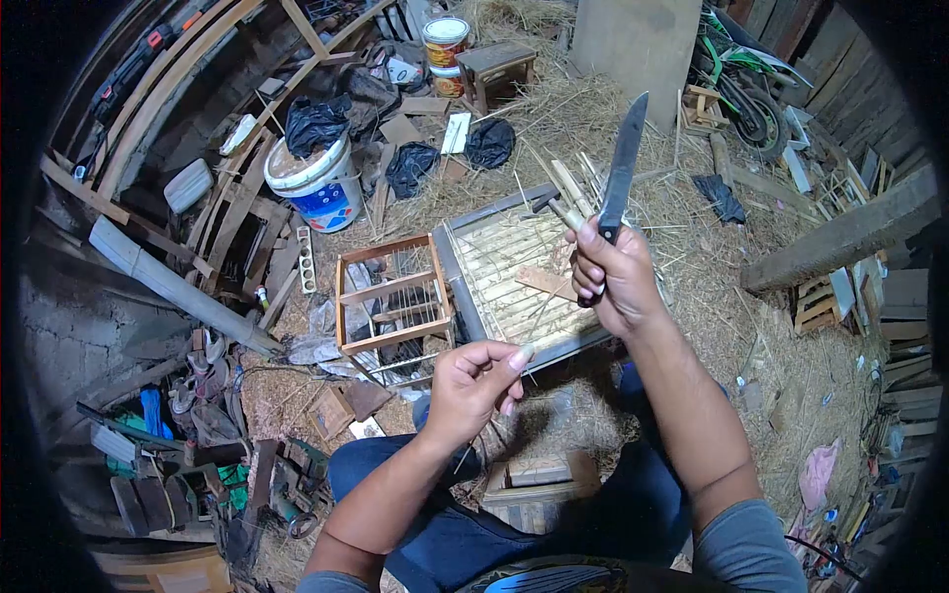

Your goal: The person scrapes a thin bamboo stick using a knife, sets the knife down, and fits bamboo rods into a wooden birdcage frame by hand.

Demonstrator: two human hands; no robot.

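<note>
My right hand [625, 277] is wrapped round the dark handle of a knife [625, 163], its long blade pointing up and away. In front of me, my left hand [473, 390] pinches a thin stick [540, 318] between thumb and forefinger. The stick slants up towards the right hand, and its far end is hard to make out. Below both hands lies a slatted panel [491, 262] with a grey frame. On it rest a flat piece of wood [544, 282] and several split sticks [568, 183] near its far right corner.
A small wooden cage-like frame [390, 289] stands left of the panel. Behind it is a white bucket [316, 193] with a black plastic bag [316, 124]. A wooden stool [496, 59] and a motorbike [746, 94] stand farther back. Straw covers much of the floor.
</note>
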